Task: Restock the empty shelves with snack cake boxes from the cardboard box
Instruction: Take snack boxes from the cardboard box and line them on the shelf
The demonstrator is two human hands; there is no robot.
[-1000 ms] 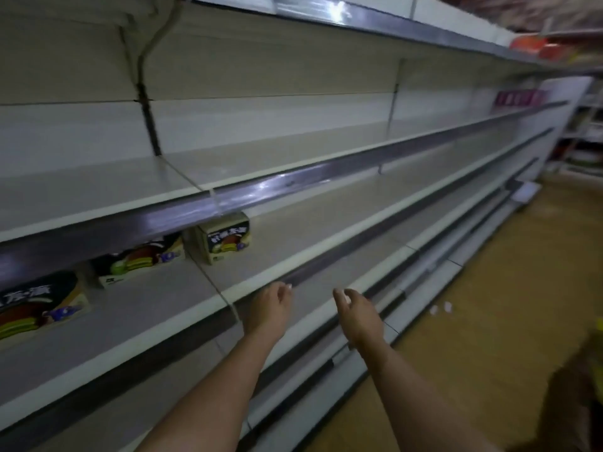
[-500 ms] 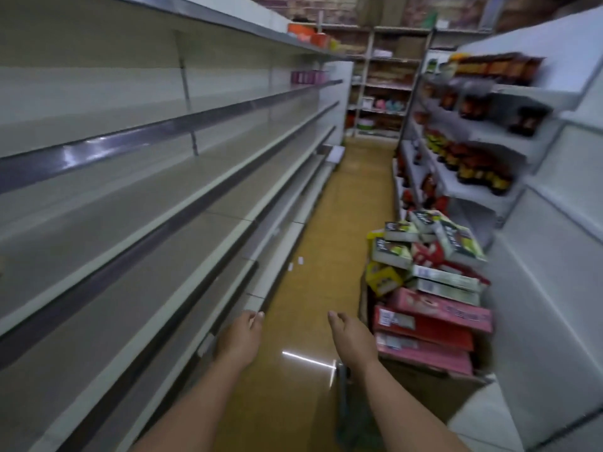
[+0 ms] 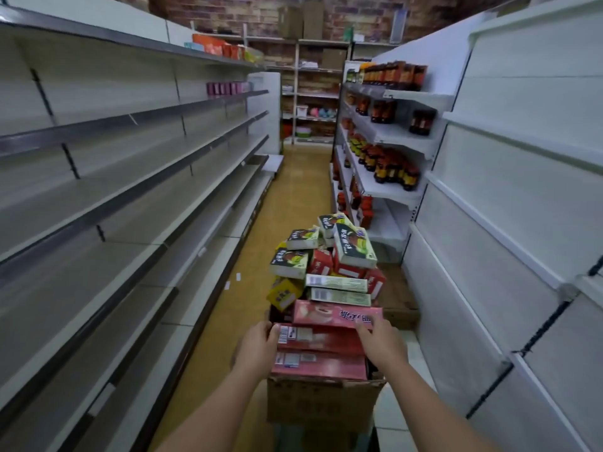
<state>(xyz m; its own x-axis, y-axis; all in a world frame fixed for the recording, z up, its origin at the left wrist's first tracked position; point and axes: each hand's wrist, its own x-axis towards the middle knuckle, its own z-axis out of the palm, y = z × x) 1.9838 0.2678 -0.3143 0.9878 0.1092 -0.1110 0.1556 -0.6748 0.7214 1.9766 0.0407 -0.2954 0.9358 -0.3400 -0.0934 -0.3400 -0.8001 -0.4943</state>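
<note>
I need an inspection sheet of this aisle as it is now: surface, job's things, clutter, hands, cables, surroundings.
Surface: yellow floor, mostly bare.
Job's things: cardboard box piled high with snack boxes; pink boxes nearest; left shelves empty.
Clutter: two small white scraps on the floor.
Hands: left hand and right hand at the ends of the pink boxes; firm grip cannot be told.
Cables: nothing seen.
Surroundings: bottles on the right shelves; brick wall behind.

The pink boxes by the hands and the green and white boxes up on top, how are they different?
The pink boxes are long and flat, stacked level at the near end of the cardboard box. The green and white boxes are shorter and chunkier, tipped at angles on top of the heap. The left hand and right hand touch only pink ones. Both kinds carry printed pictures and barcode labels.
</note>
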